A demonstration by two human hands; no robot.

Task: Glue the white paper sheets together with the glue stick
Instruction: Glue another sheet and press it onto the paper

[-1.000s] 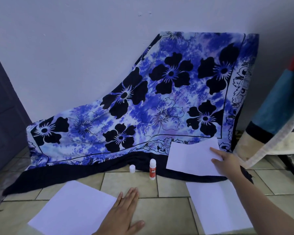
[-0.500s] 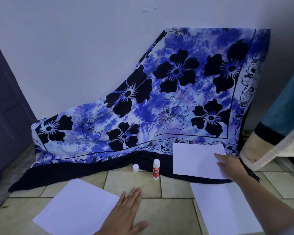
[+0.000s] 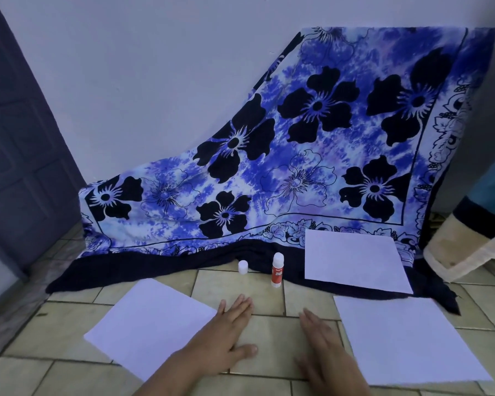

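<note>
White sheets (image 3: 152, 324) lie apart on the floor (image 3: 269, 304); the glue stick (image 3: 277, 270) stands beyond my left hand (image 3: 229, 341) and right hand (image 3: 323, 350), both flat, fingers straight, empty. I'd grip the stick low and glue one sheet's edges evenly.

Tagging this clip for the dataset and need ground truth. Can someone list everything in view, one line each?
paper sheets: 3, white; one on the tiles at left, one on the tiles at right, one behind it on the cloth's dark hem
glue stick: 1, red and white, upright at the cloth's edge
small cap: 1, white, left of the glue stick, apart from it
cloth: 1, blue with black flowers, draped from wall to floor
folded fabric: 1, cream, dark and teal, right edge
door: 1, dark grey, left
wall: white, behind
floor tiles: beige
hands: left hand, right hand, flat on the tiles between the sheets, holding nothing
</note>
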